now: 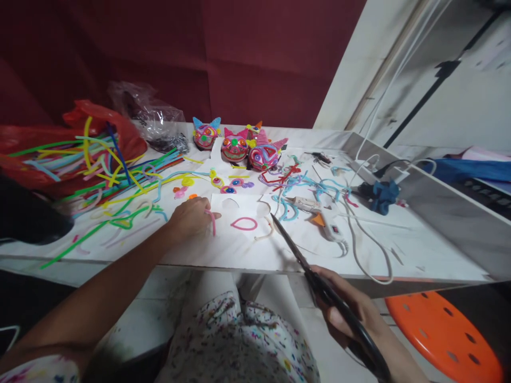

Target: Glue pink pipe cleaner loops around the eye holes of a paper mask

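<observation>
My left hand [190, 215] is closed over the table, its fingertips pinching a short pink pipe cleaner [213, 224]. In my right hand [347, 303] is a pair of long black scissors [293, 247], pointing up and left over the table's front edge. Their blades look closed, with the tip near a cut-out in the white paper [255, 205]. Between the two hands lies a pink pipe cleaner loop [244, 223] shaped like a teardrop. Beside it is a curved cream piece [266, 232]. Just beyond the paper sit several small eye-shaped pieces [229, 189] in yellow, blue and purple.
Several colourful animal heads [235, 144] stand at the back. Left of them are a clear plastic bag [159, 119] and a red bag [120, 127] with many pipe cleaners [96, 165]. A glue gun [331, 226], its white cord and blue scraps [319, 186] occupy the right.
</observation>
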{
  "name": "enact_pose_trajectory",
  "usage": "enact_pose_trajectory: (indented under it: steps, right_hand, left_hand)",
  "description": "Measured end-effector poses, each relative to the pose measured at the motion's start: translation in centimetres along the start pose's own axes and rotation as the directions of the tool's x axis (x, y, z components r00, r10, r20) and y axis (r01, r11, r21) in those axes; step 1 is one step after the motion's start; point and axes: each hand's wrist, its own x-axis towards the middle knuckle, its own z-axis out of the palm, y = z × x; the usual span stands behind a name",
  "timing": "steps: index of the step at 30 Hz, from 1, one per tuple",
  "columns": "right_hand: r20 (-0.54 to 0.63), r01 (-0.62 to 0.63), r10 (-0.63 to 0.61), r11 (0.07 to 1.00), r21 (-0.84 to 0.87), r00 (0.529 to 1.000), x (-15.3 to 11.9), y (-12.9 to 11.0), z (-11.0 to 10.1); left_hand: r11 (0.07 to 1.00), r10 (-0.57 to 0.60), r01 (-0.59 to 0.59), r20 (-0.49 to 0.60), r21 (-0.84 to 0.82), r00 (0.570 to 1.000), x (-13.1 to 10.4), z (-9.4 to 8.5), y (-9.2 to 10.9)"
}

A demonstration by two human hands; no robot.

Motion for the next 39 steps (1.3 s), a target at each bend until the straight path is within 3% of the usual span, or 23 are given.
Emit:
enact_pose_trajectory:
  steps: [2,6,13,19,26,29,33,39]
  right_hand:
    - [-0.077,0.01,-0.019,0.993,-0.117,0.997,0.5,-1.3,-0.5]
    - [-0.184,0.043,-0.092,0.967,-0.253,0.979,1.3,-3.5,-0.8]
    - [-0.245,0.097,-0.222,0.895,-0.436,0.944,3.9,-3.8,-1.7]
    - [-0.215,-0.017,-0.197,0.697,-0.717,0.956,7.2,-4.9,-1.8]
    - [-0.224,-0.119,-0.212,0.417,-0.901,0.951,10.1,-6.4,-0.6]
    - [-0.225,-0.15,-0.19,0.344,-0.927,0.956,11.3,-7.0,0.2]
    - [-0.225,-0.178,-0.198,0.232,-0.956,0.954,13.0,-7.7,1.3]
    - [-0.226,-0.195,-0.196,0.165,-0.967,0.954,14.3,-8.6,2.5]
  left_hand:
    - [0.999,-0.043,0.043,0.021,0.013,0.999,0.0,-0.2,0.2]
    - [0.999,-0.011,0.013,0.06,-0.03,0.998,0.4,-0.2,0.4]
    - [0.995,0.038,-0.032,0.06,-0.1,0.997,2.1,-0.3,-0.2]
    - [0.993,0.061,-0.052,0.086,-0.103,0.994,4.2,-0.4,-1.2]
    - [0.979,0.131,-0.108,0.128,-0.173,0.983,5.9,-1.3,-2.1]
    - [0.967,0.153,-0.121,0.13,-0.224,0.98,5.9,-1.6,-2.2]
    - [0.912,0.194,-0.165,0.04,-0.376,0.98,5.7,-1.2,-3.0]
    - [0.821,0.27,-0.249,-0.035,-0.514,0.962,5.4,-0.9,-4.2]
